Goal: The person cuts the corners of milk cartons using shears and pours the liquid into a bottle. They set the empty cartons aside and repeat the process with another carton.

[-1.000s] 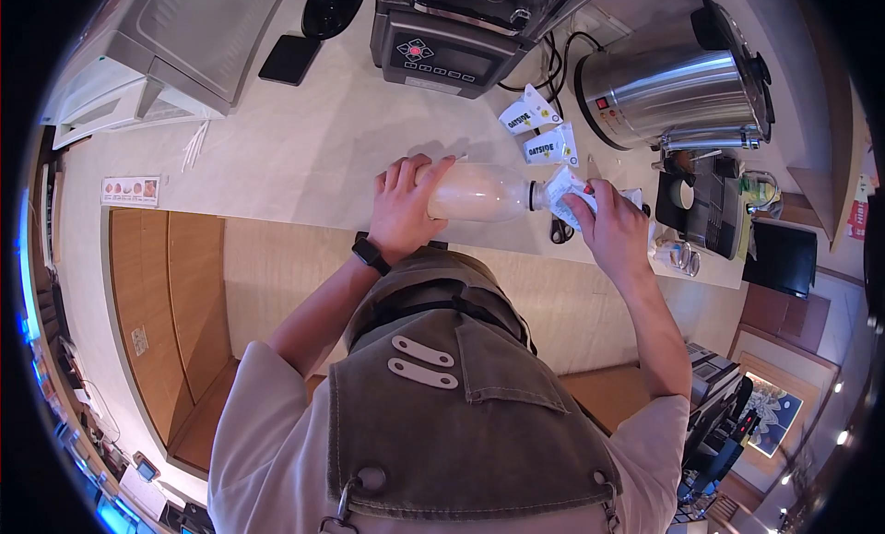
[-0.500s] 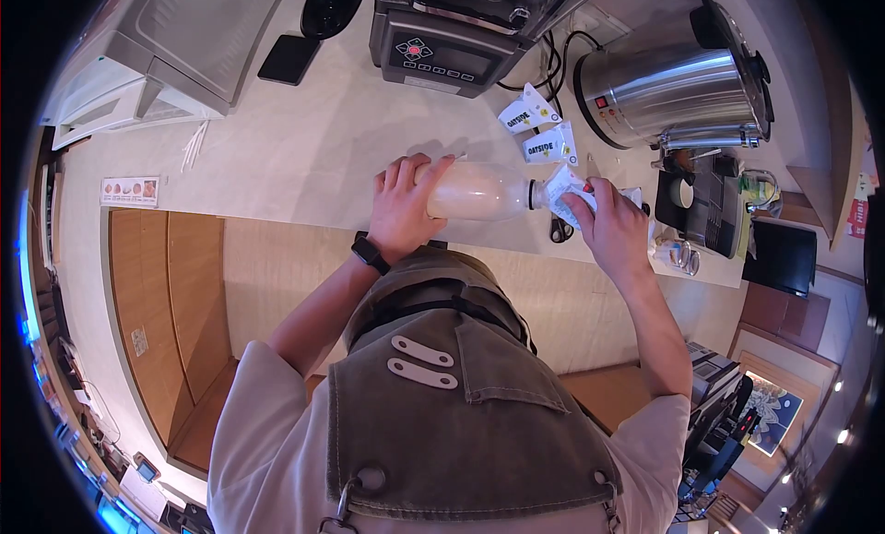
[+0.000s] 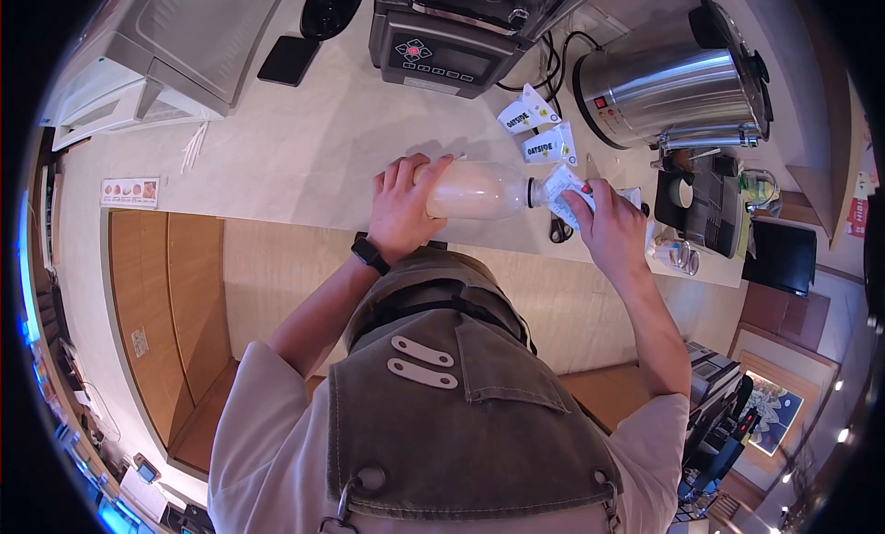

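My left hand (image 3: 406,207) is wrapped around the base end of a clear plastic bottle (image 3: 477,191) of pale, milky liquid. In this view the bottle's neck, with a black ring, points right. My right hand (image 3: 613,222) grips a small white carton (image 3: 560,195) with blue print, its near end right at the bottle's mouth. Behind the carton on the counter, two white Oatside packs (image 3: 550,145) lie close together. A pair of black-handled scissors (image 3: 560,230) shows just below the carton, partly covered.
A blender base with buttons (image 3: 442,59) stands at the back, and a steel urn (image 3: 673,87) to its right with black cables between. A black flat pad (image 3: 289,60) lies back left. Glasses (image 3: 678,255) stand at the counter's right end. Swizzle-like white sticks (image 3: 194,147) lie left.
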`<action>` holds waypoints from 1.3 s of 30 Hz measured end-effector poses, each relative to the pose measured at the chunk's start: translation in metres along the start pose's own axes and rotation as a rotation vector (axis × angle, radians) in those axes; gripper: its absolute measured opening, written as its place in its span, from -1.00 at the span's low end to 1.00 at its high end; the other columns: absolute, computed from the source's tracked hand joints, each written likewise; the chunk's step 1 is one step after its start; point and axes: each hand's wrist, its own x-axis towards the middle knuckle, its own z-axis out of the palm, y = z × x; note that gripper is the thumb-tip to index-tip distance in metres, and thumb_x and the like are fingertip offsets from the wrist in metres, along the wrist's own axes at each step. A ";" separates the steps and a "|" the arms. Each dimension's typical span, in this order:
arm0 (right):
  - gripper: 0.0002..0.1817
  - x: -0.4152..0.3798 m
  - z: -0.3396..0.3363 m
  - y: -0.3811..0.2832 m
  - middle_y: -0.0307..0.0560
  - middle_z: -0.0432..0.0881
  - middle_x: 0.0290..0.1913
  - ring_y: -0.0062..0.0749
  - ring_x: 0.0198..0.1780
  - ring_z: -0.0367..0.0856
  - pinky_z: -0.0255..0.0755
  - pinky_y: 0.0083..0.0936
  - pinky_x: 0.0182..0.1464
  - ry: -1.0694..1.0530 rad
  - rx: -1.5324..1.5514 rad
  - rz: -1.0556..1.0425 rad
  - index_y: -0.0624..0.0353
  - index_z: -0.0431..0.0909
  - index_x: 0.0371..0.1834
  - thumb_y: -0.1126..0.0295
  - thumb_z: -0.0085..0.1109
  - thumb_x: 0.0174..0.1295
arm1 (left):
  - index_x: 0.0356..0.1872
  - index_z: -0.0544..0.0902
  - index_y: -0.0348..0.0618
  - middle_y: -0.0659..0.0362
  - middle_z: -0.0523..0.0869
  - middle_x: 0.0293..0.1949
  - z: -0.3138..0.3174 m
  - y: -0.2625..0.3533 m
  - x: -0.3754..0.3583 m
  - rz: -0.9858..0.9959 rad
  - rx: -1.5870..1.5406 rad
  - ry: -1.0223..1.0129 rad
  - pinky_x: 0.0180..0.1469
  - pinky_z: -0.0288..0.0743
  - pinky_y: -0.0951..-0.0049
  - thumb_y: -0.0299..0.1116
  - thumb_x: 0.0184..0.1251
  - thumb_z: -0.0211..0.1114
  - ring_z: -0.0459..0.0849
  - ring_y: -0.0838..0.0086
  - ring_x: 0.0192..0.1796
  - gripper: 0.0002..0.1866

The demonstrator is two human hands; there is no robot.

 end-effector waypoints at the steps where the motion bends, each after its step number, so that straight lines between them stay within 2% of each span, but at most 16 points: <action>1: -0.61 0.000 0.000 0.000 -0.08 0.75 -0.35 -0.10 -0.46 0.76 0.58 -0.22 -0.43 0.007 0.012 0.004 0.12 0.54 -0.12 0.05 0.45 0.47 | 0.55 0.54 0.17 0.13 0.60 0.31 0.000 0.000 0.000 -0.006 0.001 -0.003 0.43 0.39 -0.03 -0.38 -0.14 0.61 0.53 0.07 0.40 0.00; 8: -0.59 0.000 0.004 -0.006 -0.03 0.77 -0.31 0.01 -0.42 0.76 0.59 -0.15 -0.40 0.060 0.124 0.034 0.15 0.54 -0.10 0.04 0.45 0.46 | 0.57 0.50 0.18 0.12 0.57 0.33 0.002 -0.001 0.000 -0.020 -0.035 0.001 0.46 0.36 -0.04 -0.38 -0.15 0.64 0.51 0.05 0.41 0.04; 11: -0.57 -0.004 0.005 -0.012 0.09 0.78 -0.20 0.15 -0.23 0.78 0.63 -0.08 -0.23 0.053 0.275 0.127 0.20 0.53 -0.01 0.04 0.41 0.49 | 0.57 0.50 0.13 0.11 0.56 0.35 0.003 -0.007 -0.002 -0.038 -0.086 0.010 0.49 0.33 -0.06 -0.38 -0.14 0.67 0.49 0.05 0.43 0.04; 14: -0.55 -0.009 0.008 -0.026 0.20 0.75 0.01 0.19 -0.01 0.74 0.62 -0.05 0.02 -0.010 0.625 0.309 0.24 0.50 0.14 0.06 0.34 0.56 | 0.55 0.49 0.03 0.04 0.55 0.39 0.007 -0.019 -0.006 -0.040 -0.160 0.061 0.51 0.35 -0.06 -0.40 -0.13 0.71 0.50 0.02 0.45 0.03; 17: -0.52 -0.029 0.023 -0.033 0.22 0.69 0.17 0.13 0.09 0.67 0.57 -0.08 0.16 0.005 0.814 0.404 0.25 0.48 0.27 0.06 0.27 0.62 | 0.49 0.52 -0.10 0.00 0.63 0.36 0.005 -0.019 -0.006 -0.156 -0.342 0.127 0.44 0.48 0.01 -0.42 -0.07 0.76 0.61 0.10 0.39 -0.04; 18: -0.55 -0.039 0.031 -0.030 0.13 0.67 0.23 -0.07 0.10 0.65 0.56 -0.20 0.17 -0.010 0.834 0.447 0.25 0.47 0.33 0.16 0.29 0.63 | 0.46 0.54 -0.15 0.00 0.67 0.34 0.003 -0.019 -0.007 -0.223 -0.415 0.150 0.40 0.54 0.05 -0.42 -0.04 0.78 0.66 0.14 0.36 -0.07; 21: -0.59 -0.068 0.066 -0.014 0.01 0.68 0.22 -0.25 0.12 0.66 0.57 -0.34 0.16 0.312 1.126 0.555 0.22 0.48 0.33 0.30 0.35 0.58 | 0.31 0.63 -0.28 0.07 0.80 0.17 0.003 -0.049 -0.014 -0.391 -0.599 0.015 0.24 0.67 0.20 -0.40 0.05 0.81 0.78 0.30 0.17 -0.24; 22: -0.61 -0.077 0.074 -0.005 -0.07 0.66 0.21 -0.39 0.19 0.65 0.57 -0.41 0.22 0.417 1.086 0.632 0.23 0.49 0.32 0.43 0.38 0.55 | 0.19 0.69 -0.34 0.14 0.85 0.05 -0.002 -0.048 -0.012 -0.414 -0.499 -0.017 0.16 0.68 0.29 -0.38 0.10 0.81 0.80 0.42 0.08 -0.35; 25: -0.60 -0.109 0.135 0.029 -0.06 0.65 0.19 -0.39 0.24 0.67 0.57 -0.38 0.30 0.817 1.055 0.698 0.28 0.47 0.35 0.45 0.37 0.56 | 0.11 0.73 -0.35 0.10 0.86 0.02 -0.003 -0.046 -0.007 -0.432 -0.521 0.057 0.18 0.67 0.25 -0.39 0.09 0.82 0.81 0.39 0.07 -0.42; 28: -0.54 -0.132 0.172 0.052 0.02 0.65 0.25 -0.35 0.28 0.68 0.56 -0.33 0.35 0.787 1.042 0.973 0.35 0.41 0.40 0.47 0.35 0.57 | 0.31 0.61 -0.35 0.06 0.80 0.15 -0.004 -0.048 0.001 -0.396 -0.452 0.065 0.30 0.61 0.24 -0.38 0.10 0.81 0.74 0.35 0.20 -0.24; 30: -0.55 -0.143 0.192 0.058 0.02 0.63 0.32 -0.36 0.28 0.68 0.54 -0.35 0.38 0.757 1.028 0.958 0.32 0.41 0.37 0.45 0.37 0.57 | 0.42 0.48 -0.33 0.05 0.72 0.23 0.017 -0.064 -0.011 -0.259 -0.479 0.323 0.34 0.55 0.26 -0.38 0.15 0.78 0.67 0.33 0.25 -0.15; 32: -0.53 -0.142 0.197 0.062 0.03 0.63 0.36 -0.33 0.33 0.68 0.51 -0.35 0.41 0.751 1.045 0.951 0.31 0.41 0.36 0.43 0.42 0.54 | 0.52 0.32 -0.28 0.05 0.63 0.29 0.025 -0.075 -0.036 -0.225 -0.439 0.471 0.36 0.49 0.31 -0.36 0.24 0.73 0.59 0.35 0.30 -0.08; 33: -0.53 -0.141 0.198 0.061 0.02 0.65 0.30 -0.34 0.28 0.69 0.52 -0.36 0.38 0.782 0.997 0.957 0.30 0.42 0.35 0.43 0.43 0.53 | 0.55 0.23 -0.25 0.06 0.58 0.32 0.022 -0.078 -0.055 -0.262 -0.383 0.483 0.36 0.45 0.35 -0.34 0.31 0.69 0.54 0.38 0.33 -0.06; 35: -0.54 -0.144 0.198 0.051 -0.02 0.69 0.19 -0.35 0.18 0.70 0.55 -0.37 0.31 0.836 0.895 0.985 0.29 0.44 0.31 0.42 0.45 0.51 | 0.36 0.47 -0.26 0.11 0.67 0.13 0.025 -0.085 -0.088 -0.294 -0.470 0.396 0.17 0.53 0.43 -0.35 0.46 0.56 0.64 0.48 0.11 -0.42; 38: -0.54 -0.171 0.205 0.023 0.04 0.67 0.04 -0.22 0.10 0.69 0.57 -0.34 0.19 0.808 0.558 1.200 0.30 0.47 0.26 0.45 0.50 0.43 | 0.14 0.63 -0.26 0.16 0.74 -0.09 0.024 -0.060 -0.096 -0.340 -0.622 0.024 0.02 0.57 0.47 -0.37 0.54 0.48 0.69 0.55 -0.07 -0.69; 39: -0.53 -0.178 0.204 0.010 0.05 0.65 0.02 -0.20 0.07 0.67 0.57 -0.32 0.17 0.724 0.614 1.112 0.29 0.47 0.24 0.43 0.52 0.41 | -0.05 0.71 -0.28 0.19 0.76 -0.25 0.020 -0.021 -0.073 -0.339 -0.688 -0.038 -0.08 0.60 0.48 -0.42 0.57 0.44 0.70 0.55 -0.21 -0.85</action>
